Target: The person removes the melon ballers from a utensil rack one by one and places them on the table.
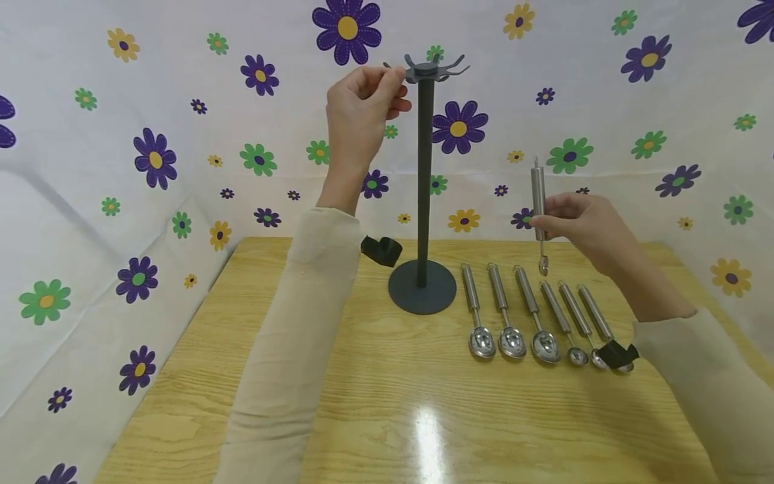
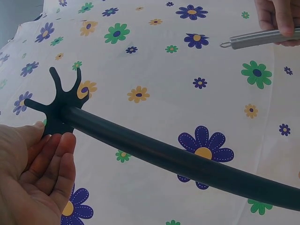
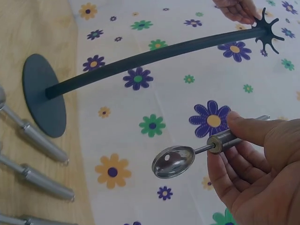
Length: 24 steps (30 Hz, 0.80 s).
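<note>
A dark metal stand point(image 1: 425, 181) rises upright from its round base point(image 1: 422, 288), with curved hooks point(image 1: 450, 70) spreading from the top. My left hand point(image 1: 365, 107) pinches the left side of this hook rack between thumb and fingers; the left wrist view shows the fingertips at one of the hooks point(image 2: 58, 127). To the right of the stand, my right hand point(image 1: 589, 232) holds a steel measuring spoon point(image 1: 538, 195) in the air by its handle. The spoon hangs bowl down, its small wire loop uppermost. In the right wrist view its shiny oval bowl point(image 3: 173, 161) shows fully.
Several steel measuring spoons point(image 1: 512, 341) lie in a row on the wooden table point(image 1: 363, 403), right of the base, handles away from me. The bowl at the row's right end is partly covered by a black strap point(image 1: 618, 354). A flowered cloth point(image 1: 199, 154) hangs behind.
</note>
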Each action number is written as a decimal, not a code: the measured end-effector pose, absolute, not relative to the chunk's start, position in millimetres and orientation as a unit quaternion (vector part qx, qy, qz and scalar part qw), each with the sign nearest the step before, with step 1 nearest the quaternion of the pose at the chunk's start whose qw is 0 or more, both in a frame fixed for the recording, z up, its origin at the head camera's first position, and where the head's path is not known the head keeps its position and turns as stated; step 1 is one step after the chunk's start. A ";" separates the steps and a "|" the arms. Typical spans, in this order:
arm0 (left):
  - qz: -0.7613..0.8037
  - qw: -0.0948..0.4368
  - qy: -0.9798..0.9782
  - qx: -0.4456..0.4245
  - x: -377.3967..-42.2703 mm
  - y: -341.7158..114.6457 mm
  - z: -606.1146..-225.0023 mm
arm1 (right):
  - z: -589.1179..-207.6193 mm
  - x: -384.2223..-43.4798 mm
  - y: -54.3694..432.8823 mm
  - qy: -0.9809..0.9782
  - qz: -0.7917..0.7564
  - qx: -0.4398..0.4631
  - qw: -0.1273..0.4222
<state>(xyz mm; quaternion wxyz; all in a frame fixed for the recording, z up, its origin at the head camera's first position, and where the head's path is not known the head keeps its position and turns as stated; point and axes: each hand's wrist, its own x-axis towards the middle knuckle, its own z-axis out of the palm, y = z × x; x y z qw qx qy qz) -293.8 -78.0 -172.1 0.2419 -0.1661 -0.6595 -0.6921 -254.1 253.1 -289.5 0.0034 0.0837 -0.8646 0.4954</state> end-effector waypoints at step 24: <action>-0.690 0.242 -0.662 -0.163 -293.7 -77.9 -172.3 | -345.4 -218.4 325.0 -0.896 0.442 0.029 -0.025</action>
